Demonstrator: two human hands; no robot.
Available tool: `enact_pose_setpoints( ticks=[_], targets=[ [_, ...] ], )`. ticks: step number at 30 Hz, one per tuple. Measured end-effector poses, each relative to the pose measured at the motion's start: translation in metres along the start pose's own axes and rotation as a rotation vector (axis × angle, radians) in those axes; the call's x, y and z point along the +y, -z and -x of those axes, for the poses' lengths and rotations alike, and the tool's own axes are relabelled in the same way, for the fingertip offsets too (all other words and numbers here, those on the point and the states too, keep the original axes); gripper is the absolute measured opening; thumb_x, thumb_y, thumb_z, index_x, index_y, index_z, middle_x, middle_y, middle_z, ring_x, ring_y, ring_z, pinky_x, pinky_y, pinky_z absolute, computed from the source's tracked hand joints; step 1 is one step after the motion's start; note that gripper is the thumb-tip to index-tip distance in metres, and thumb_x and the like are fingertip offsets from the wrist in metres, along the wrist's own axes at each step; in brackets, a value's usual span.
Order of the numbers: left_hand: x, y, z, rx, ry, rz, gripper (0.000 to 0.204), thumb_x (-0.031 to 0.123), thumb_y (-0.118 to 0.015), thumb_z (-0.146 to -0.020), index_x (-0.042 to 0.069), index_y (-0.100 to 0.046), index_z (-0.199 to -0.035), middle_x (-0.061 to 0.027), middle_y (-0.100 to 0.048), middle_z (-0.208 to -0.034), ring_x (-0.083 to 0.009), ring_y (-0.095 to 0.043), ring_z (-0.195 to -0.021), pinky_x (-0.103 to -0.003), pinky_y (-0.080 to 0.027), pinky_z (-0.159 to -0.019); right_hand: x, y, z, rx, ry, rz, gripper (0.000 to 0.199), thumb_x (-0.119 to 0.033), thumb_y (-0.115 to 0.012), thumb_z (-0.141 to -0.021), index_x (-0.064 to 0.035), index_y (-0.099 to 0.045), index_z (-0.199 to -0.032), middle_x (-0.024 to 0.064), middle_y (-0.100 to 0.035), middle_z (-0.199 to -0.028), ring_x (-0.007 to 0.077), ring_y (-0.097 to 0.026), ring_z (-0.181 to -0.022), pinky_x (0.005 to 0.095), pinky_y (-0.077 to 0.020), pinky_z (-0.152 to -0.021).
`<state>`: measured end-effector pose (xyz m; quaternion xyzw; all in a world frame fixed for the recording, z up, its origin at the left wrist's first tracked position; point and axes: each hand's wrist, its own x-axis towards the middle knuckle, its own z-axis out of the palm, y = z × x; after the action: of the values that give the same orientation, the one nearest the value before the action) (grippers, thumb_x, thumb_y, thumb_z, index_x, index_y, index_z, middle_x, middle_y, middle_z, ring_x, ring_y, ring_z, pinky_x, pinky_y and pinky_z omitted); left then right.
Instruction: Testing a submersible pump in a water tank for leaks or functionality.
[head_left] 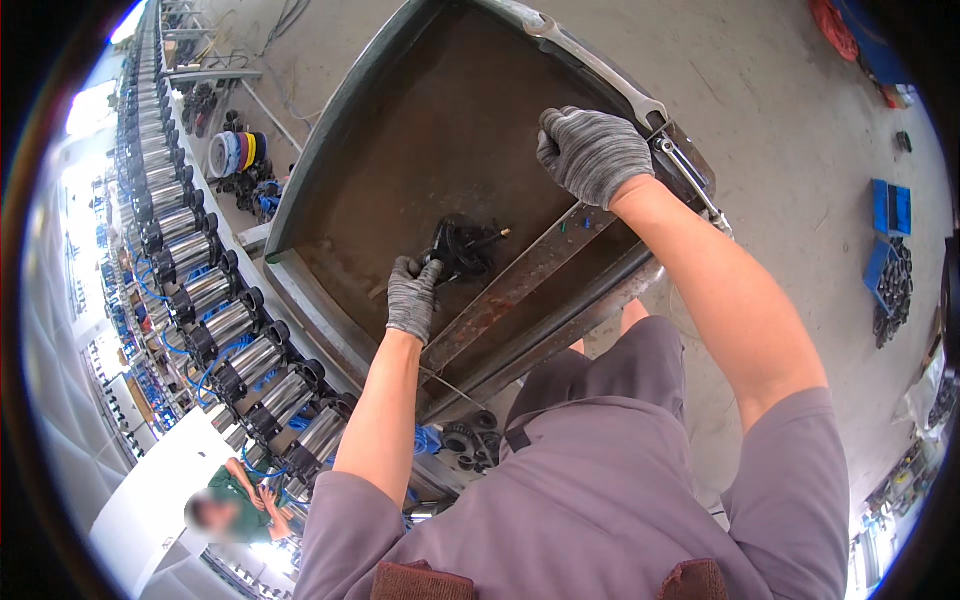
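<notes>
Floor: grey concrete (760, 130) filled the upper right of the frame, with blue bins (888, 208) near the right edge.
Machine row: a long line of shiny metal cylinders (215, 330) with black ends ran down the left side, from upper left to lower centre.
Tray: a large, dark, rusty metal tray (400, 130) with raised rims occupied the upper centre; it served as the desk.
Wrench: a long steel spanner (590, 60) lay along the tray's upper right rim.
Right hand: the gloved right hand (592, 152) rested on the tray's right rim, fingers curled over the edge, just beside the spanner's head; whether it clamped anything could not be told.
Left hand: the gloved left hand (412, 297) had its fingers closed around the black part.
Black part: a small, dark, wheel-like metal assembly (462, 248) sat at frame centre, on the tray floor.
Handling: it looked stiff, fairly heavy and possibly greasy; the rim or hub seemed the firmest hold.
</notes>
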<state>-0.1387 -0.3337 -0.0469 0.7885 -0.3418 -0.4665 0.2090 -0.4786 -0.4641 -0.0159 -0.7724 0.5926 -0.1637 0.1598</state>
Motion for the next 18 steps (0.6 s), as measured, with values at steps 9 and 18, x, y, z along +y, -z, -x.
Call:
enact_pose_setpoints(
  ticks=[9, 18],
  targets=[
    [-0.0022, 0.0039, 0.0017, -0.011, 0.003, -0.014, 0.031, 0.017, -0.076, -0.094, 0.011, -0.046, -0.093, -0.0016, -0.052, -0.075, -0.0120, -0.048, -0.052, -0.028, -0.041, -0.041, -0.0016, 0.0021, -0.0004, -0.049, -0.024, 0.017, 0.019, -0.025, -0.056, -0.094, -0.0104, -0.068, -0.093, 0.0146, -0.072, -0.089, 0.0360, -0.072, -0.083, 0.0491, -0.0580, -0.072],
    [-0.0014, 0.0091, 0.0065, 0.005, -0.022, -0.035, 0.031, 0.018, -0.077, -0.093, 0.010, -0.046, -0.092, -0.0025, -0.053, -0.073, -0.0122, -0.048, -0.048, -0.030, -0.041, -0.039, -0.0018, 0.0026, -0.0005, -0.021, -0.011, 0.016, 0.018, -0.025, -0.058, -0.093, -0.0094, -0.067, -0.092, 0.0142, -0.071, -0.086, 0.0364, -0.071, -0.081, 0.0487, -0.0568, -0.072]
  ],
)
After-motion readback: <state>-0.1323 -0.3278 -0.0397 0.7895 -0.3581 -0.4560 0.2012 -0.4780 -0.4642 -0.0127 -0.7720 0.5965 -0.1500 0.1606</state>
